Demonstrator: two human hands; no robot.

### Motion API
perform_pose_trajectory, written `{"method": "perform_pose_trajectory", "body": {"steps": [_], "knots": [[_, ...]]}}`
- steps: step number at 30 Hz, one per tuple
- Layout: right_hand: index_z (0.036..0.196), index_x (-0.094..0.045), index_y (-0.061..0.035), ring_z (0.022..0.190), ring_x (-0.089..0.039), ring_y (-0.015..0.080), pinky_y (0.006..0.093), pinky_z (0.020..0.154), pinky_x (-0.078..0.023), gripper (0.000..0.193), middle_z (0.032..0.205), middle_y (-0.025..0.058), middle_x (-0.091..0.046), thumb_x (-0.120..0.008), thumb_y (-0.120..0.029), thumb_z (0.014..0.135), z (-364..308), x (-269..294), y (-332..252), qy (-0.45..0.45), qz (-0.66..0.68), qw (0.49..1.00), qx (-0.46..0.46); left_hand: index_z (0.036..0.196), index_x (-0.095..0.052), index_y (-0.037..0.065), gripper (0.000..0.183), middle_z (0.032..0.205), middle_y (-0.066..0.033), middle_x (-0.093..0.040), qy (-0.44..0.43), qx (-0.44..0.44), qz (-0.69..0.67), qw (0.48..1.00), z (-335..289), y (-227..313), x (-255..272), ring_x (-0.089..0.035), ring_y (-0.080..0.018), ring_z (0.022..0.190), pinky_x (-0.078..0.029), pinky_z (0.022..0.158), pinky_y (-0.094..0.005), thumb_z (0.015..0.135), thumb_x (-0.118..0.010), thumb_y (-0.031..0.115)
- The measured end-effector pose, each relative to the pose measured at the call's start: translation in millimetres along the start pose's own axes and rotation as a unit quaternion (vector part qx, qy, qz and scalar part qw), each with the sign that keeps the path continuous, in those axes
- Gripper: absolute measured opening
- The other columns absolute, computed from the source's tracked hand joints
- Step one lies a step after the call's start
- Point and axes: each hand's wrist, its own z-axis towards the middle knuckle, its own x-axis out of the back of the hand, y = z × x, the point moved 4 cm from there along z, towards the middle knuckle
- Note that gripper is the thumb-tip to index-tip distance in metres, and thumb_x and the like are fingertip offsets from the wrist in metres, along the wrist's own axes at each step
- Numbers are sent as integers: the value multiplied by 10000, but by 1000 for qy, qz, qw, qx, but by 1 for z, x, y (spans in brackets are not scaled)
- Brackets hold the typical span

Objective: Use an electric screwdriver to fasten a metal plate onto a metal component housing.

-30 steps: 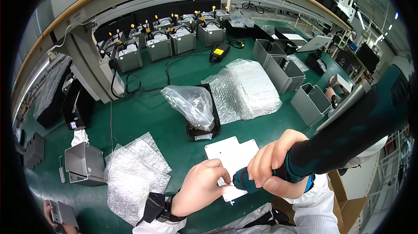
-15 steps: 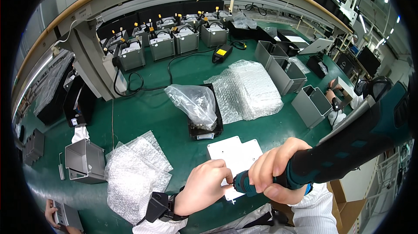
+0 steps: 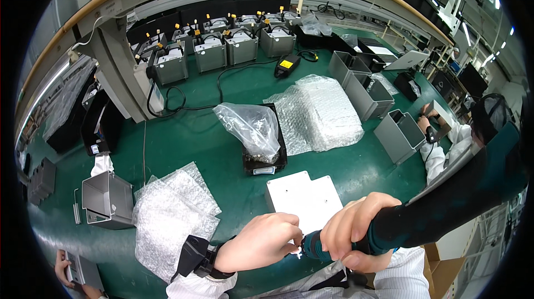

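— Looking at your hands, what have you got hold of?

— Your right hand is wrapped shut around the dark teal electric screwdriver, its tip pointing left at the near edge of the white plate. Your left hand is pinched closed at that tip, fingertips steadying what looks like a small screw or the bit; it is too small to tell which.

— And where does the plate sit?

— Flat on the green worktop, at its near edge, right in front of you, just nearer than the black tray holding a clear plastic bag.

— How far along would you say you are?

— Early, by my judgement. A few small holes show on the plate's top and I cannot see a seated screw in any of them. The fastening at the near edge is only being lined up; the others look left to do.

— What about the rest of the worktop?

— Sheets of bubble wrap lie at the near left and beyond the tray to the right. Grey metal boxes stand along the right edge, another near the left. A row of grey units with yellow-capped terminals lines the far edge under a shelf. Another person's hand works at the right edge; it is a long factory hall.
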Motion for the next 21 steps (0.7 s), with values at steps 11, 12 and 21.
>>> {"method": "perform_pose_trajectory", "body": {"steps": [11, 12, 21], "knots": [[894, -493, 4, 601, -610, 225, 377, 614, -519, 370, 692, 141, -610, -667, 150, 602, -9, -15, 20, -62, -53, 993, -80, 781, -598, -4, 105, 783, -137, -592, -94, -48, -28, 994, 0, -25, -20, -570, -331, 784, -449, 651, -378, 686, -596, 40], [884, -491, 3, 601, -611, 227, 375, 608, -519, 365, 687, 140, -609, -671, 148, 601, -7, -15, 21, -69, -30, 996, -58, 781, -598, -4, 105, 783, -137, -592, -90, -48, -30, 994, 2, -24, -18, -570, -331, 784, -449, 651, -378, 686, -596, 40], [837, -474, 4, 573, -606, 236, 368, 573, -519, 336, 657, 140, -598, -675, 142, 606, -6, -21, 25, -92, 14, 995, -44, 976, -591, -13, 224, 765, -37, -522, 128, 51, -328, 935, 5, -34, 8, -464, -91, 727, -399, 658, -221, 841, -412, 5]]}}
